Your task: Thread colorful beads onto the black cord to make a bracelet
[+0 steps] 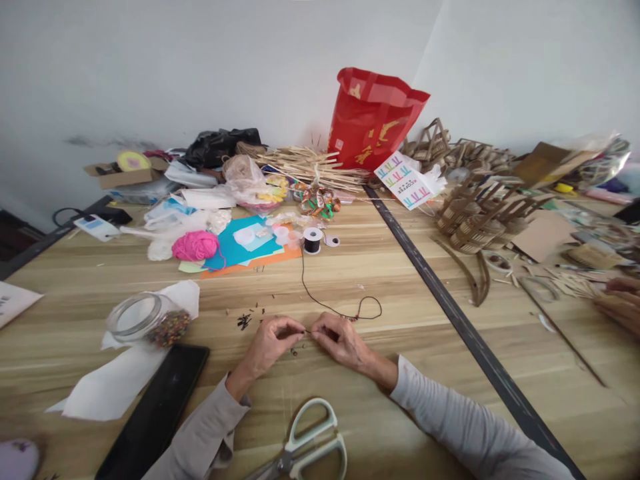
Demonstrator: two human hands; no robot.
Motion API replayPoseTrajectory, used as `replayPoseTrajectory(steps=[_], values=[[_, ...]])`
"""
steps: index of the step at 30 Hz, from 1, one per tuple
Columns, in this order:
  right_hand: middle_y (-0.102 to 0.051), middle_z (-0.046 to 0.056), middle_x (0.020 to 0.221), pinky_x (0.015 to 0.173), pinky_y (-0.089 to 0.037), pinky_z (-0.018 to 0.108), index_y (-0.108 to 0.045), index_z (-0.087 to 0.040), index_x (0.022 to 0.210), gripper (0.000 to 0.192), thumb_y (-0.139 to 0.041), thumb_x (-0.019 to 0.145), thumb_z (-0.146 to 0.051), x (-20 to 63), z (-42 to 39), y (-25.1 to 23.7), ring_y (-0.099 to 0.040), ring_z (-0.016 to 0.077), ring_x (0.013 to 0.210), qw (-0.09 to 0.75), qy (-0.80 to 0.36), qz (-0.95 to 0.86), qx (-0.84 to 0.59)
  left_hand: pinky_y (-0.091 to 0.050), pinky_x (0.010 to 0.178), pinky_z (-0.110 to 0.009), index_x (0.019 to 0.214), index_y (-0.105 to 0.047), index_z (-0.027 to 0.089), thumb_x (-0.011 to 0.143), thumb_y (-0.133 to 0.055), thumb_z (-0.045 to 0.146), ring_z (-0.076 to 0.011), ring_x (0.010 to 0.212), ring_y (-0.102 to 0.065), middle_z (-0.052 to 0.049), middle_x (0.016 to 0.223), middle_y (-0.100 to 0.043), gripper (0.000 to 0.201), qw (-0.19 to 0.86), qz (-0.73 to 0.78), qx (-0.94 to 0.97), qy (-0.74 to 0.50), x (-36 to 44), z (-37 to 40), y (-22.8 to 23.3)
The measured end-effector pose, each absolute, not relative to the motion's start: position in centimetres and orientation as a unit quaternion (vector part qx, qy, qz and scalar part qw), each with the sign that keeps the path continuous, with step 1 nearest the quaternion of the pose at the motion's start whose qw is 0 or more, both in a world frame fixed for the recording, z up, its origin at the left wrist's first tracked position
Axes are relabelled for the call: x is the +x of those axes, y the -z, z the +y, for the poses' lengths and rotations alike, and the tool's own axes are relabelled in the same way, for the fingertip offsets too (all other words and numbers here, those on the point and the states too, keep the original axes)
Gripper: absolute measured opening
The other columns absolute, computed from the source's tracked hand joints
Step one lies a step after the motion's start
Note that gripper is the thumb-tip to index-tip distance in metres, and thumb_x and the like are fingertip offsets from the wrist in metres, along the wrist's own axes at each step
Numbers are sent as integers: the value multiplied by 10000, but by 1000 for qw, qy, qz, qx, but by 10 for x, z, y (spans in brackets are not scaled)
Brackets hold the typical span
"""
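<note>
My left hand [275, 340] is closed in a pinch, with a tiny dark piece, perhaps a bead, at its fingertips. Almost touching it, my right hand [340, 340] pinches the end of a thin black cord [303, 272]. That cord runs from a black spool [313, 241], curls into a loop beyond my right hand and carries a few small reddish beads [356, 317]. Short black pieces [245, 321] lie scattered beyond my left hand. Several tiny bits [294, 353] rest on the table below my fingertips. White-handled scissors [313, 443] lie nearer to me.
On the left are a clear jar [133, 320] tipped over with mixed beads [170, 328], and a black phone-like slab [155, 413]. Pink yarn [195, 246], a red bag [373, 120] and small woven baskets [477, 230] stand farther back. Another person's hand [623, 303] is at the right edge.
</note>
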State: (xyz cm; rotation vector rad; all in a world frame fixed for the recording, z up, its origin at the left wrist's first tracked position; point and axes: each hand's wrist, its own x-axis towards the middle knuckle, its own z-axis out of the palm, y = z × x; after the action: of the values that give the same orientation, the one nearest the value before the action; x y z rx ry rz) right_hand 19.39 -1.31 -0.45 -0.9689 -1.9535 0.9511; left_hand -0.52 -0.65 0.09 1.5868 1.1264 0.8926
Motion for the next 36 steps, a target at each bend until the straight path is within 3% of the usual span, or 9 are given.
replayPoseTrajectory(steps=[12, 36], values=[[-548, 14, 710, 534, -333, 221, -577, -154, 792, 176, -499, 898, -271, 193, -14, 4, -441, 101, 577, 360, -373, -768, -376, -535, 657, -268, 754, -704, 119, 688, -713, 253, -167, 674, -658, -55, 720, -731, 149, 527, 464, 611, -365, -7, -6, 1], [-564, 14, 726, 536, -334, 203, -573, -146, 792, 101, -513, 867, -179, 194, -13, 8, -449, 88, 577, 359, -366, -780, -360, -515, 707, -279, 752, -724, 143, 704, -660, 234, -198, 741, -664, -62, 769, -748, 121, 522, 465, 621, -354, -5, -6, -4]])
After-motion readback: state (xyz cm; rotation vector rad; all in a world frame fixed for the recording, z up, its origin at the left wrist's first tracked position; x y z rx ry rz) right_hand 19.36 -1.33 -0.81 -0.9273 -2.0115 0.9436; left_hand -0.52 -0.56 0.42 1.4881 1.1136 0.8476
